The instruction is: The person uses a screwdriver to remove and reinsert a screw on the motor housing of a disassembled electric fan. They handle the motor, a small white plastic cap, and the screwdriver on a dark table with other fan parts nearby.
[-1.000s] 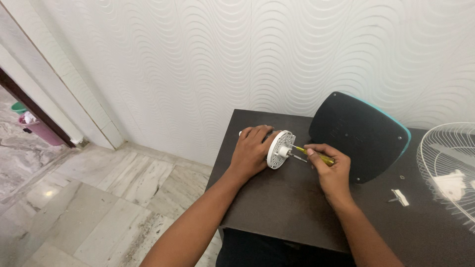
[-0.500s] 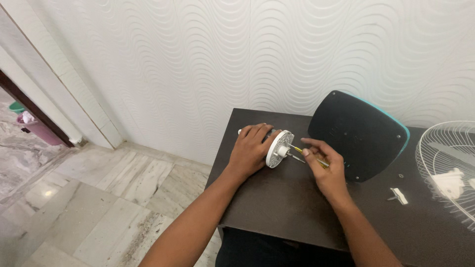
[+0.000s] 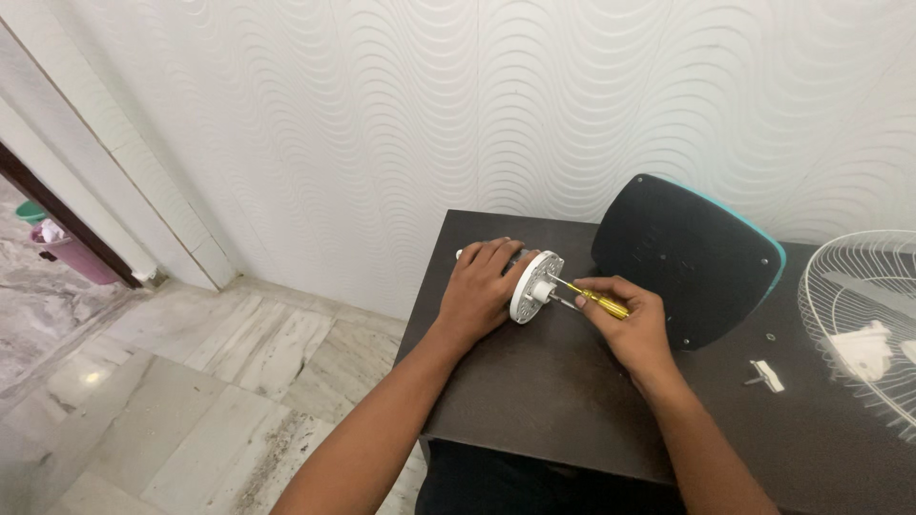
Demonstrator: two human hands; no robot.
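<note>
A round white motor housing (image 3: pixel 532 286) with a flat flange and a short hub lies on its side at the far left part of the dark tabletop (image 3: pixel 534 401), its face turned to the right. The left hand (image 3: pixel 482 286) wraps over its body from the left, fingers curled around it and pressing it down onto the tabletop. The right hand (image 3: pixel 634 324) sits just right of the flange, closed around the yellow handle of a screwdriver (image 3: pixel 587 298); the thin shaft points left and its tip meets the white face beside the hub.

Just right of the right hand and a little farther off, a dark rounded-square panel with a teal edge (image 3: pixel 692 257) stands tilted on the tabletop. Farther right, a white wire fan guard (image 3: pixel 859 324) lies flat at the right edge of the view, with a white plastic part resting on it. Between the panel and the guard, a small white bracket piece (image 3: pixel 766 375) lies on the tabletop. A wavy-textured white wall (image 3: pixel 458 105) rises behind, and a marble floor (image 3: pixel 143 381) spreads to the left.
</note>
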